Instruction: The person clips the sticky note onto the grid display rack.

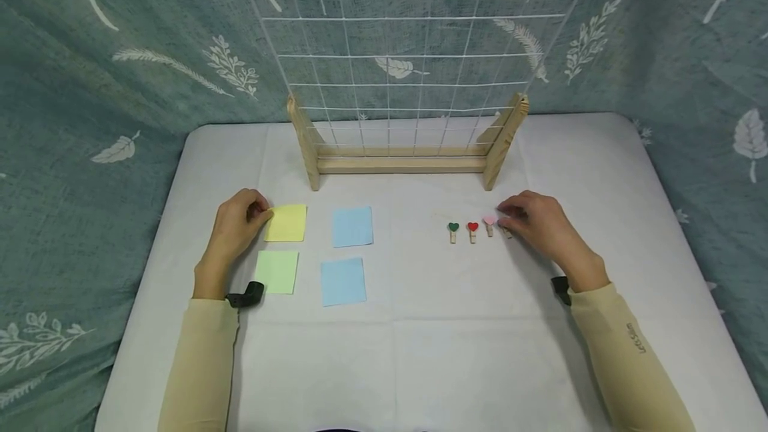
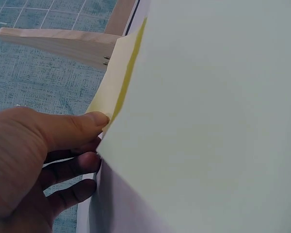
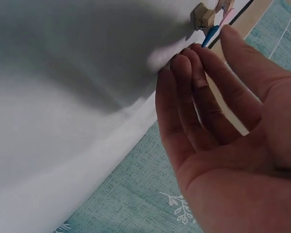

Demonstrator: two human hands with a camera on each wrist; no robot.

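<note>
My left hand (image 1: 237, 222) pinches the left edge of a yellow sticky note (image 1: 288, 224) between thumb and forefinger. In the left wrist view, the thumb presses on the note's edge (image 2: 128, 73). Below it lies a light green note (image 1: 278, 272), and to its right are two blue notes (image 1: 353, 227). My right hand (image 1: 540, 222) hovers at a mini clothespin with a blue top (image 3: 212, 35), which sits between the thumb and forefinger, the thumb apart from it. Beside it lie mini clothespins with pink (image 1: 489, 221), red (image 1: 473, 227) and green (image 1: 453, 227) hearts.
A white wire grid (image 1: 420, 55) on a wooden stand (image 1: 402, 165) rises at the back of the table. White cloth covers the table (image 1: 420, 365). Green leaf-patterned fabric (image 1: 78, 152) hangs around it.
</note>
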